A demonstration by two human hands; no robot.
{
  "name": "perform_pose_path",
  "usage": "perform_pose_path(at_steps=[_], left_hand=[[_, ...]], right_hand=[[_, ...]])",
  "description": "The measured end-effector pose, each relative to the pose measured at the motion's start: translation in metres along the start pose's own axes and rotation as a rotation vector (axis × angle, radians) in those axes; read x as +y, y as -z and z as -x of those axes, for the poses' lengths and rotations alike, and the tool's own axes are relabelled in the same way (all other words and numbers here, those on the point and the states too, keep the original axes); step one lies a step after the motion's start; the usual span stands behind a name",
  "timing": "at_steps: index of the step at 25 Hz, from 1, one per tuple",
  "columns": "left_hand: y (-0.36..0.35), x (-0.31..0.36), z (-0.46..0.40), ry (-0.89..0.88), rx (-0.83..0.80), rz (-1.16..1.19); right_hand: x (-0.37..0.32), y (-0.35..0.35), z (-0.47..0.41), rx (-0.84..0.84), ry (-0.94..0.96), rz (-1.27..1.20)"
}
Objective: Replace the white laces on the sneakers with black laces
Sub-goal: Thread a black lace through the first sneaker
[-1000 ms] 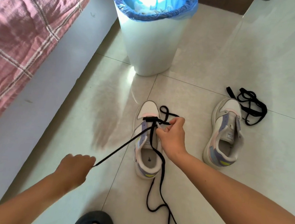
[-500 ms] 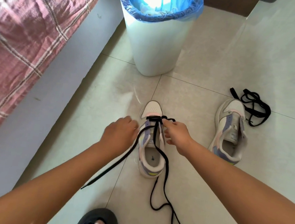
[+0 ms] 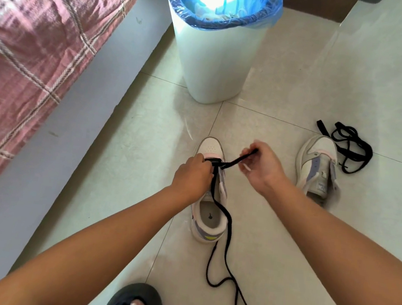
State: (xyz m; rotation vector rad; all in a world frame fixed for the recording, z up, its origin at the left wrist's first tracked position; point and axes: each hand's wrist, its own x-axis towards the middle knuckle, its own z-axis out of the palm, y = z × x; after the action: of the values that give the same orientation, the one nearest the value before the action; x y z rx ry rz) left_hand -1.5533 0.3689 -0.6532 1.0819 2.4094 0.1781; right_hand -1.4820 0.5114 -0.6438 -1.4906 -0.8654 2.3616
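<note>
Near sneaker (image 3: 210, 199) on the floor tiles (image 3: 132, 144) at centre, toe toward 12 o'clock; left hand (image 3: 193, 176) curled, grip pinching the black lace (image 3: 223, 213) at the lowest eyelets, right hand (image 3: 262, 167) at 2 o'clock of the toe, grip pinching one lace end pulled taut. Second sneaker (image 3: 318, 166) at 3 o'clock, tongue label too small to read, spare black lace (image 3: 350, 148) bunched touching its toe. White bin (image 3: 213, 60) with blue liner at 12 o'clock, pink checked bed cover (image 3: 31, 42) at 9 to 10 o'clock, dark sandal (image 3: 136, 301) at 6 o'clock.

A white sneaker (image 3: 210, 204) with lilac panels stands upright on the floor, toe pointing away, a black lace (image 3: 222, 214) threaded through its front eyelets, one end drawn taut to the right, the other trailing in loops behind the heel. The second sneaker (image 3: 318, 166) stands unlaced to the right, a spare black lace (image 3: 350, 148) bunched beside its toe.
</note>
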Motion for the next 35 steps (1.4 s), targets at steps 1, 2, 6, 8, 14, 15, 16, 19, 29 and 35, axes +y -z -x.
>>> perform_pose_path(at_steps=[1,2,6,8,14,15,16,19,29,35], left_hand=[[-0.001,-0.001,0.001,0.001,0.000,0.009],[-0.002,-0.001,0.001,0.003,0.002,0.014],[-0.004,-0.002,0.001,-0.001,0.018,-0.005],[-0.004,-0.005,0.002,0.001,0.039,0.023],[-0.008,-0.012,0.008,-0.022,0.095,-0.008],[-0.009,-0.012,0.010,-0.004,0.084,-0.003],[-0.011,-0.011,0.011,0.010,0.071,-0.023],[-0.010,-0.002,0.011,-0.001,0.098,-0.243],[0.013,-0.024,0.102,-0.456,0.205,-0.324],[-0.019,-0.057,0.159,-0.594,0.165,-0.255]], right_hand=[[-0.014,0.004,-0.002,-0.049,0.021,-0.075],[-0.027,0.009,-0.003,-0.096,0.034,-0.099],[-0.038,0.024,-0.001,-0.158,0.117,0.496],[-0.035,0.024,-0.001,-0.055,0.213,0.648],[-0.018,0.027,0.002,0.129,0.054,0.652],[-0.003,0.025,0.013,0.100,-0.010,0.746],[0.015,0.023,0.025,0.022,-0.039,0.851],[0.060,0.019,0.042,-0.177,0.113,1.087],[0.079,0.011,0.044,-0.064,0.345,1.105],[0.076,0.014,0.039,-0.012,0.346,1.112]])
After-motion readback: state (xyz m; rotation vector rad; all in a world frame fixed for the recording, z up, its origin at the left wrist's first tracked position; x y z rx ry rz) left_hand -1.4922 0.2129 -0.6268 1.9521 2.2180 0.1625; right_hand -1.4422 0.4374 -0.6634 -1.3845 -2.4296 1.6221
